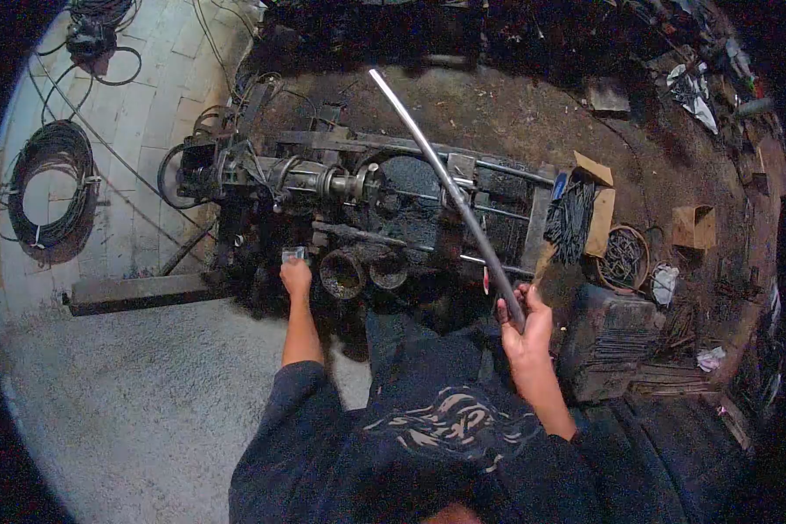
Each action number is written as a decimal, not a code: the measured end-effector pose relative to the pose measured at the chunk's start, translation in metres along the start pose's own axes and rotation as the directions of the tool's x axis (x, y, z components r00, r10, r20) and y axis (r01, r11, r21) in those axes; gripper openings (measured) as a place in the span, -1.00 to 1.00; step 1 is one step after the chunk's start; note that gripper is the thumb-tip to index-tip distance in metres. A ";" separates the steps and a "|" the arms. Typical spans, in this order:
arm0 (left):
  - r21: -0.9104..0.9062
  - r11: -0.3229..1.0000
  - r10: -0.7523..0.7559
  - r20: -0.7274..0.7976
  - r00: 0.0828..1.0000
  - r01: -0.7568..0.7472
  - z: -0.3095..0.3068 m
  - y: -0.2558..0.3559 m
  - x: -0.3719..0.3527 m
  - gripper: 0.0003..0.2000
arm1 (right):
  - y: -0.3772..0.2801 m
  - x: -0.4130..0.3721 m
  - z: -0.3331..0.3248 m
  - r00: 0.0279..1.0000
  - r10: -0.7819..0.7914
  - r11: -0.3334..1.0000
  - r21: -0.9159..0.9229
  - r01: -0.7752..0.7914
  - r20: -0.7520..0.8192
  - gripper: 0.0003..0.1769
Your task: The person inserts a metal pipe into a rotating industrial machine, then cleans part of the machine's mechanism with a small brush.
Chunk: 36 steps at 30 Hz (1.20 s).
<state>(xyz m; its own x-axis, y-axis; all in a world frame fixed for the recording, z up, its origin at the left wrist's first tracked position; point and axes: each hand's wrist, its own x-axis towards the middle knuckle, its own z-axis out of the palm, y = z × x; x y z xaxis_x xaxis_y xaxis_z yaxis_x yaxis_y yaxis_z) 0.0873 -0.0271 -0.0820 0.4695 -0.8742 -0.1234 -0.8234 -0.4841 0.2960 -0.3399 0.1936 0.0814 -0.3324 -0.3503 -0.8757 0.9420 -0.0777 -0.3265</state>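
My right hand (526, 334) is closed around the lower end of a long metal rod (452, 188). The rod slants up and to the left over the machine, shiny at its far end and dark near my grip. My left hand (296, 278) reaches to the front of the machine, fingers curled at a small, pale, clear-looking boxy thing (294, 253) whose kind I cannot make out. Between and beyond both hands lies a greasy machine (310, 182) with a round chuck-like head and parallel guide bars (502, 170). Two open pipe ends (342, 272) show at its near side.
A cardboard box (600, 218) of dark rods stands right of the machine, beside a round basket (624, 258) of metal pieces. Another small carton (693, 229) sits further right. Coiled cable (45, 188) lies on the left floor, near a long beam (144, 293).
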 end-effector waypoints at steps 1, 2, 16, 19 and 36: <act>0.025 0.999 0.032 -0.012 0.999 -0.032 0.002 -0.004 0.002 -0.56 | 0.000 0.000 0.001 1.000 0.007 1.000 -0.008 -0.007 0.000 -0.78; 0.028 0.999 0.032 -0.011 0.999 -0.031 0.005 -0.009 0.003 -0.56 | 0.000 -0.001 0.001 1.000 0.013 1.000 -0.016 -0.014 -0.002 -0.78; -0.020 0.999 -0.033 0.005 0.999 0.033 -0.014 0.021 -0.013 -0.59 | 0.001 -0.004 0.001 1.000 -0.003 1.000 -0.030 0.004 0.029 -0.81; -0.055 0.994 -0.091 -0.018 0.996 0.090 -0.026 0.037 -0.021 -0.61 | 0.001 -0.001 0.001 1.000 -0.012 0.999 -0.031 0.013 0.029 -0.80; 0.006 1.000 0.013 0.076 0.997 -0.013 -0.007 0.011 0.001 -0.61 | 0.000 0.004 0.000 0.999 0.032 0.998 -0.051 -0.031 0.013 -0.83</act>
<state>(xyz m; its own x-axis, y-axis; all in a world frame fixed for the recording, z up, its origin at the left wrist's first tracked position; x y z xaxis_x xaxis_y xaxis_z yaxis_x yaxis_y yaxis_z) 0.0811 -0.0325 -0.0719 0.4334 -0.8806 -0.1917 -0.8313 -0.4728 0.2922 -0.3410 0.1923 0.0777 -0.3013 -0.3649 -0.8810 0.9484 -0.0193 -0.3164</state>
